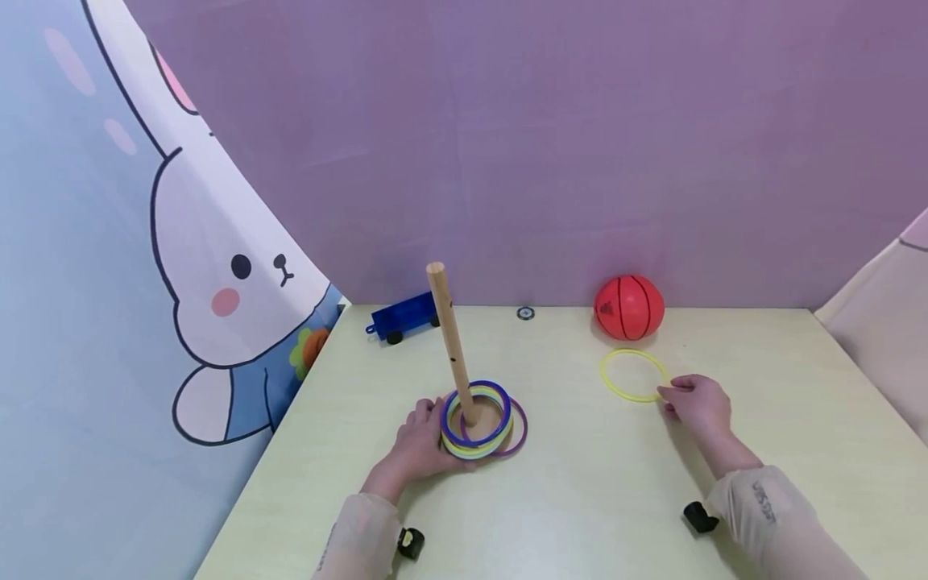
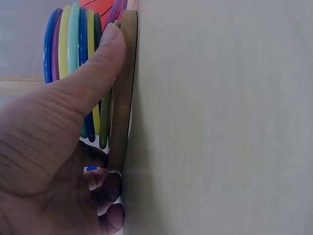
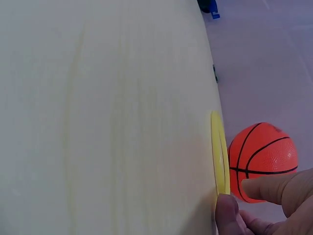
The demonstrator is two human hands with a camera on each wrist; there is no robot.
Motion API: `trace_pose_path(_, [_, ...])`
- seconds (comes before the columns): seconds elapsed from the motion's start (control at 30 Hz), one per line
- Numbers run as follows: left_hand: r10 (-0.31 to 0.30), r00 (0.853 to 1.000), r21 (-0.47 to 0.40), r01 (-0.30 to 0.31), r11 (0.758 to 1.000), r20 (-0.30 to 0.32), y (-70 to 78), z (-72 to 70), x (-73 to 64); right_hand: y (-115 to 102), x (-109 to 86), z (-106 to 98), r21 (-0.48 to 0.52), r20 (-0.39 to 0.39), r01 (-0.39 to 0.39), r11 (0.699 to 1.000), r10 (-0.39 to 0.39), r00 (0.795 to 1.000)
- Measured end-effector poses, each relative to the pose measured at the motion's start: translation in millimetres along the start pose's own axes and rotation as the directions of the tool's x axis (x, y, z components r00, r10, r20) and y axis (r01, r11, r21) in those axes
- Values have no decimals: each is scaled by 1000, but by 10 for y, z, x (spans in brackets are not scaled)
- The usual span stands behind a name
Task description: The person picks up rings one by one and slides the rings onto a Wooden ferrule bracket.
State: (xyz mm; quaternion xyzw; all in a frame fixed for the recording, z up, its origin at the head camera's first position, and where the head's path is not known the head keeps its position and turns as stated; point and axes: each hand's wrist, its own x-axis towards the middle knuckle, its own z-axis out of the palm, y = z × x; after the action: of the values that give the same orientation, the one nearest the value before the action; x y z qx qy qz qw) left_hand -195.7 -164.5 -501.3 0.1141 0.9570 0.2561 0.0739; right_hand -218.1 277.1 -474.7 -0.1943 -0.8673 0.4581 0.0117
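Observation:
A wooden stand with an upright post [image 1: 451, 346] has several coloured rings [image 1: 477, 419] stacked around its foot. My left hand [image 1: 422, 439] grips the round base [image 2: 123, 88]; in the left wrist view the thumb lies along the base's near side and the fingers curl at its lower edge. A purple ring [image 1: 524, 431] leans out beyond the stack at the right. My right hand [image 1: 698, 405] holds the near right edge of a single yellow ring [image 1: 612, 385], just in front of the red ball. In the right wrist view, a fingertip meets the yellow ring's end.
A red toy basketball [image 1: 629, 308] stands at the table's back edge. At the back left is a blue toy wagon [image 1: 402, 316] with black wheels. A small round disc [image 1: 525, 312] lies between them. Purple cloth [image 1: 507, 161] hangs behind the pale table [image 1: 565, 499].

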Motion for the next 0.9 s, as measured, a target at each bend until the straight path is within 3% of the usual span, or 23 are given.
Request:
trace_pose_path(0.27, [0,1000,-10,0,1000,-3,23,-16,-17,30,72,-13,12,60,-79,997,79,995])
trace_pose_path(0.67, [7,1000,12,-7,1000,-14,5,4,-9,-16,74,-36,-138,97,-40,990,53,994])
trace_pose_path(0.9, [9,1000,7,-9,1000,-14,9,0,-5,-53,110,-26,-176,105,-72,982,92,990])
